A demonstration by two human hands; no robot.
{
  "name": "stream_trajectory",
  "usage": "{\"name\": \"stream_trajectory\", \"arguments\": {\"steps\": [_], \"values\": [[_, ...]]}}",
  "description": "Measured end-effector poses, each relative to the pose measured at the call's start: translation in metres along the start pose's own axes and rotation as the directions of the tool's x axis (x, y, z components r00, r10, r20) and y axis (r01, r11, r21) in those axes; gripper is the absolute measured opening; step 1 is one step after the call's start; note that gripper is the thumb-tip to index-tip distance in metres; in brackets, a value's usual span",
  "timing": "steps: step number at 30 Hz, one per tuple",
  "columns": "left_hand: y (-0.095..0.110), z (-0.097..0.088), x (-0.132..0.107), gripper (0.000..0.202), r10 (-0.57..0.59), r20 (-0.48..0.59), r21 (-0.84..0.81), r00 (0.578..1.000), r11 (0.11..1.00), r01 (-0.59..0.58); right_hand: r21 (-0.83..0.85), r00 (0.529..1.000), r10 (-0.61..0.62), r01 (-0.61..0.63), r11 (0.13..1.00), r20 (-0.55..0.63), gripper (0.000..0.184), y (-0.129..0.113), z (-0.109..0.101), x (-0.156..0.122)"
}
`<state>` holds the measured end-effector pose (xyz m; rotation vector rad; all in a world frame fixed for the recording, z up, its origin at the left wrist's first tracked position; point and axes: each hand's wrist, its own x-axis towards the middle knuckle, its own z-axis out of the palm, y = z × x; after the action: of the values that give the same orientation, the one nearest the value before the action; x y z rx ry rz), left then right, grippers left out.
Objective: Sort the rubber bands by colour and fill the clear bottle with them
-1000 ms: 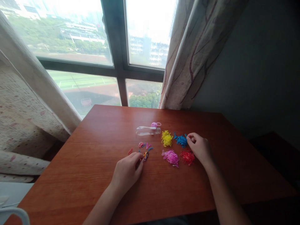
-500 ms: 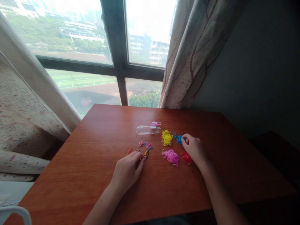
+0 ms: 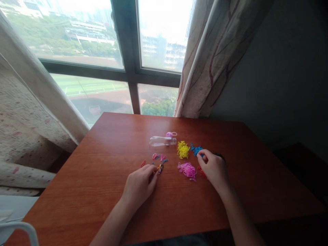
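My left hand (image 3: 140,182) rests on the table with thumb and forefinger pinched at a small mixed cluster of coloured rubber bands (image 3: 160,168). Whatever lies between those fingertips is too small to make out. Over the near side of a blue rubber band pile (image 3: 198,150) is my right hand (image 3: 212,167), its thumb and forefinger closed; any band in them cannot be seen. It partly covers a red pile (image 3: 200,171) and a dark heap (image 3: 220,156). To its left lie a yellow pile (image 3: 183,150) and a pink pile (image 3: 187,170).
A clear bottle (image 3: 162,141) lies on its side behind the bands, with a pink looped cap (image 3: 169,134) beside its neck. Several loose bands (image 3: 155,156) are scattered beyond my left hand. The wooden table (image 3: 102,153) reaches the window; curtains (image 3: 197,78) hang at both sides.
My right hand has shifted slightly left and towards me, showing the dark heap and covering more of the red pile. My left hand has stayed almost still.
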<state>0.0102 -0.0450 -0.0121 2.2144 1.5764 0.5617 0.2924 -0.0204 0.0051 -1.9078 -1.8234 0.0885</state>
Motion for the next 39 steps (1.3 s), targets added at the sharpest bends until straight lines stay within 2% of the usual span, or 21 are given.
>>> {"name": "stream_trajectory", "arguments": {"steps": [7, 13, 19, 27, 39], "values": [[0.001, -0.001, 0.0, 0.017, -0.007, -0.012, -0.029, 1.0, 1.0, 0.007, 0.29, 0.987, -0.123, 0.088, 0.953, 0.104, 0.014, -0.046, 0.014, -0.048], [-0.002, 0.001, 0.0, 0.017, -0.009, -0.016, -0.026, 1.0, 1.0, 0.009, 0.372, 0.965, -0.177, 0.094, 0.924, 0.194, 0.012, -0.072, 0.034, -0.076], [0.003, 0.002, 0.0, 0.015, -0.006, 0.004, 0.021, 1.0, 1.0, 0.006, 0.319, 0.96, -0.189, 0.116, 0.941, 0.208, 0.012, -0.075, 0.043, -0.084], [0.018, 0.008, 0.01, 0.016, -0.045, 0.026, 0.153, 0.999, 0.987, 0.04, 0.311, 0.964, -0.198, 0.136, 0.941, 0.18, 0.013, -0.073, 0.045, -0.084], [0.016, 0.009, 0.01, 0.016, -0.069, 0.005, 0.141, 0.998, 0.988, 0.067, 0.325, 0.964, -0.198, 0.133, 0.936, 0.177, 0.012, -0.074, 0.043, -0.085]]}}
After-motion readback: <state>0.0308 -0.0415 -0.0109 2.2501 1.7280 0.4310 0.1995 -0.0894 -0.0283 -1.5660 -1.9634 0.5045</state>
